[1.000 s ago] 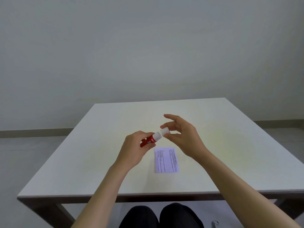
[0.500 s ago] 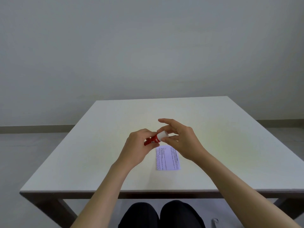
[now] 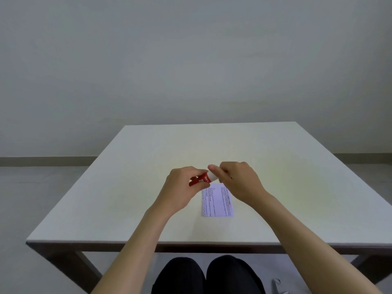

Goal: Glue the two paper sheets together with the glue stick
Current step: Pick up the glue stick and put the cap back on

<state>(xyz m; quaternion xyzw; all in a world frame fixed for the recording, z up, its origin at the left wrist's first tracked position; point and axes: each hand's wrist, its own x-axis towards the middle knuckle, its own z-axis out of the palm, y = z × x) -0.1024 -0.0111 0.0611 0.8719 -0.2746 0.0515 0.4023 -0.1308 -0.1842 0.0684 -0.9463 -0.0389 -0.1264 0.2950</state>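
Head camera looks down on a red glue stick [image 3: 201, 180] held above the table, just beyond the far edge of the printed paper [image 3: 217, 202]. The left hand [image 3: 182, 190] wraps the red barrel in a closed grip, and the right hand [image 3: 238, 181] pinches the white cap [image 3: 213, 176] at the stick's right end, fingers curled tight around it. The stick lies tilted, cap end higher and to the right. Whether the cap is fully seated on the barrel cannot be told.

The paper lies flat on the table [image 3: 127, 198], below the two hands and slightly nearer the person; the right wrist crosses above its far right corner. It is a small rectangle, pale lilac-white, with two columns of fine dark print too small to read. Only one sheet outline shows; whether a second lies under it cannot be told.

Around the paper the tabletop is bare on every side, with wide room to the left, right and far beyond it, and a shorter strip between it and the near edge. The top is smooth, matte and off-white, with a dark brown frame and legs underneath. Past the near edge, dark-clothed knees [image 3: 207, 276] show below the paper. A plain grey wall [image 3: 191, 60] rises behind the table.
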